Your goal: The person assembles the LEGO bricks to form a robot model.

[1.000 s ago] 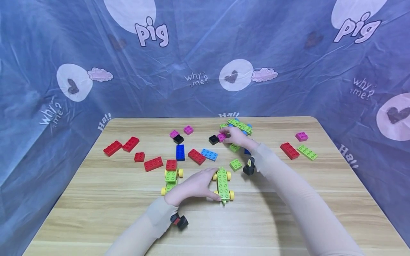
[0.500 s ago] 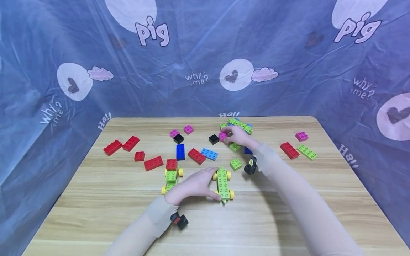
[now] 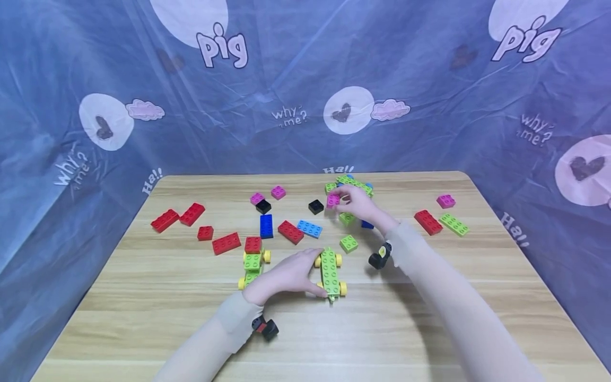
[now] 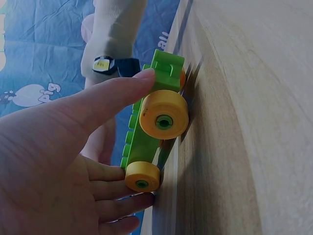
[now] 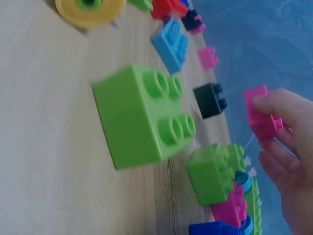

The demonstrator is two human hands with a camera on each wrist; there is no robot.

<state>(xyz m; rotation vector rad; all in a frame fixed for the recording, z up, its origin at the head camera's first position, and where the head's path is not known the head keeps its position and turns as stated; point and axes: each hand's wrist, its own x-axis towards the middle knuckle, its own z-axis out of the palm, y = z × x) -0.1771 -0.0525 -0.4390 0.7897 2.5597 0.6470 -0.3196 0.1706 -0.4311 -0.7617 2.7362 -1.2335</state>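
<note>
My left hand (image 3: 295, 273) holds a green toy car base (image 3: 330, 273) with yellow wheels, thumb at the near end and fingers at the far end. In the left wrist view the thumb lies on the end of the base (image 4: 142, 139), beside a yellow wheel (image 4: 164, 115). My right hand (image 3: 357, 202) pinches a pink 2x2 brick (image 3: 332, 201) between thumb and fingers. The right wrist view shows this brick (image 5: 257, 117) raised off the table. A black brick (image 3: 316, 206) lies just left of it, and a green brick (image 3: 347, 218) sits below the right hand.
Left of my left hand stands a second car (image 3: 252, 270) with green and red bricks on it. A blue-wheeled green base (image 3: 354, 184) lies behind the right hand. Loose red (image 3: 226, 243), blue (image 3: 266, 226), light blue (image 3: 310, 228) and green bricks (image 3: 349, 243) are scattered across the table (image 3: 157, 318).
The pink brick has come up and away from beside the black brick in my right hand, which moved slightly right. My left hand keeps its hold on the car base.
</note>
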